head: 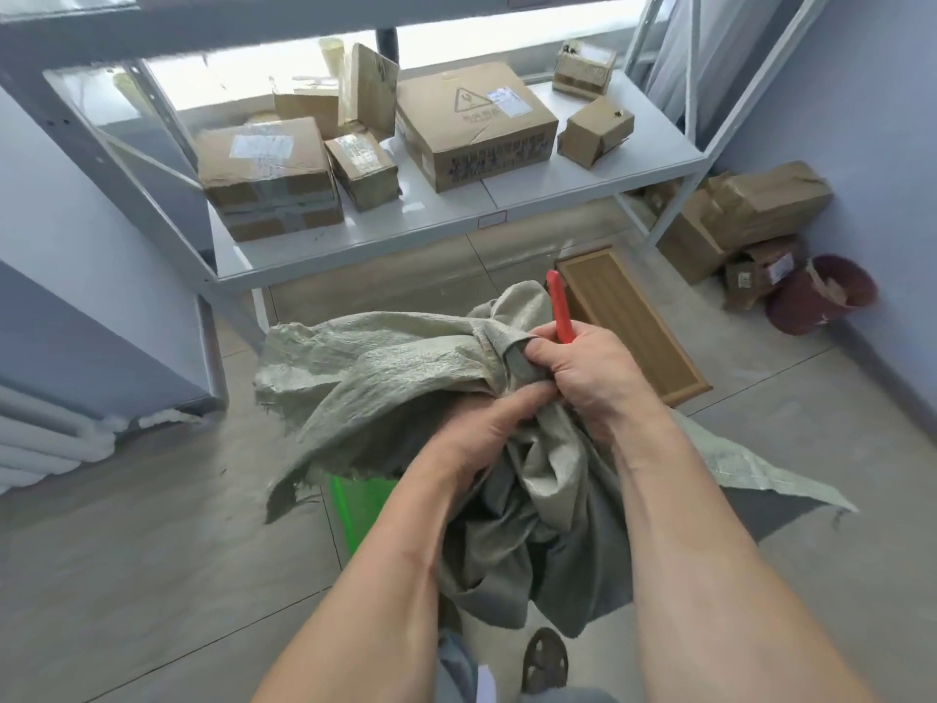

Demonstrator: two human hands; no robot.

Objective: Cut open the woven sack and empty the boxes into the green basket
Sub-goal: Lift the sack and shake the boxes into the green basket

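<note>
1. One view only, from a camera worn on the person's head; no second view shares the scene.
2. It faces forward and steeply down, over both forearms to the floor (152,575).
3. Wide-angle lens: the straight shelf rack (355,246) rails bow near the frame edges.
4. Near field: left hand (481,428) and right hand (593,372), close, at centre frame.
5. Far field: the rack's front edge crosses the upper half; walls close in at both sides.

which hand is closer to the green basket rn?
Left. The left hand grips the woven sack above the green basket; the right hand, holding sack and red cutter, is farther up and right.
</note>
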